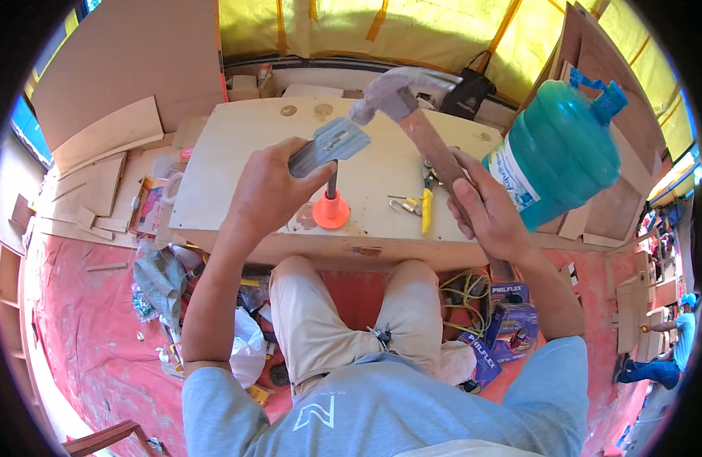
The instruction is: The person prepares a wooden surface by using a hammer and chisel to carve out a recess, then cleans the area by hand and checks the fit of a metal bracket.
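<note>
My left hand pinches a flat grey metal piece with a slot in its face, held above the table. My right hand is wrapped round the wooden handle of a claw hammer. The hammer's striking face hangs close to the metal piece's far edge; whether they touch I cannot tell. Below my left thumb, a dark rod with a bright orange flared base stands upright on the pale tabletop. The rod's upper end is hidden behind the metal piece and thumb.
Yellow-handled pliers and small metal parts lie right of the orange base. A big teal water jug leans at the table's right. Plywood sheets stand at left. Purple boxes and yellow cable are under the table. A person is far right.
</note>
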{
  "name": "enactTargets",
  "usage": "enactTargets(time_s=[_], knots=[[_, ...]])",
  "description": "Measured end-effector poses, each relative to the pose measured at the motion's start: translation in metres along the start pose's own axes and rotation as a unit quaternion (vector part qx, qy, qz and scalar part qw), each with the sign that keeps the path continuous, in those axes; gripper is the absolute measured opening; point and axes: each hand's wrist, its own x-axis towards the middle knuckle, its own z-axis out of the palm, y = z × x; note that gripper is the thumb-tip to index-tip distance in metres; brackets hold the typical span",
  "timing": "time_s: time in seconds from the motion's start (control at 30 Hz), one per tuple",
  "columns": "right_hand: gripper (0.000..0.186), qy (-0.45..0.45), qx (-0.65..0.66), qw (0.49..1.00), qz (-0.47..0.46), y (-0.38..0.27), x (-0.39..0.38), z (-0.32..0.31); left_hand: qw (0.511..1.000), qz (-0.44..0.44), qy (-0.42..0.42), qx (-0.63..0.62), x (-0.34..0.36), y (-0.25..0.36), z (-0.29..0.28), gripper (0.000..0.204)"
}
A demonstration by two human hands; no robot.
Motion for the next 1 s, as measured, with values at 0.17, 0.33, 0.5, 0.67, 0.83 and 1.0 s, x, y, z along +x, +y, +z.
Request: enactTargets(time_s=[0.17, 0.33, 0.5, 0.67, 0.83, 1.0], knots=[[0.035, 0.058, 0.150, 0.987, 0.013, 0.036, 0.032, 0.067, 1.000, -0.007, 0.013, -0.002, -0.001, 0.003, 0.002, 0.040], [0.038, 0.060, 0.340, 0.937, -0.056, 0.071, 0.088, 0.154, 0.999, 0.017, 0.043, -0.010, -0.007, 0.002, 0.009, 0.047], [0.038, 0.031, 0.459, 0.887, -0.030, 0.070, 0.097, 0.175, 0.999, -0.020, -0.013, 0.049, -0.006, 0.015, -0.004, 0.045], [0.046, 0.060, 0.416, 0.907, -0.027, 0.072, 0.102, 0.187, 0.999, -0.031, -0.012, 0.029, -0.005, 0.013, -0.007, 0.043], [0.049, 0.063, 0.410, 0.909, -0.026, 0.069, 0.097, 0.189, 0.999, -0.012, -0.002, 0.047, -0.009, 0.012, -0.008, 0.044], [0.049, 0.084, 0.380, 0.921, -0.022, 0.075, 0.100, 0.189, 0.999, -0.005, 0.001, 0.043, -0.013, 0.004, -0.013, 0.042]])
